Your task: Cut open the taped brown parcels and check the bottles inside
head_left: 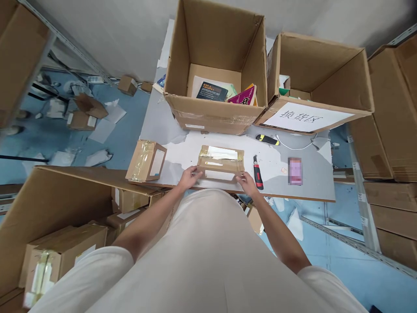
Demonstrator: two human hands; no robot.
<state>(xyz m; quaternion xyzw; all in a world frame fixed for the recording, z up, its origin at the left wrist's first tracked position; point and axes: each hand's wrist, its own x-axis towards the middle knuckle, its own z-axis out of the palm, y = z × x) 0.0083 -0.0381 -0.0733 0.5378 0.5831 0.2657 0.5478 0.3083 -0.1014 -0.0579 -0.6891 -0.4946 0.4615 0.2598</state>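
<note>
A small taped cardboard box with white labels lies near the front edge of the table. My left hand grips its left near corner, and my right hand has the right near corner between thumb and fingers. Just right of my right hand is a red and black utility knife. A yellow and black utility knife lies farther back. To the left of my left hand stands another taped cardboard box.
At the back of the table stand a tall open carton with books inside and a second open carton with a handwritten sign. A blurred pink item lies at right. A large carton of boxes stands at lower left.
</note>
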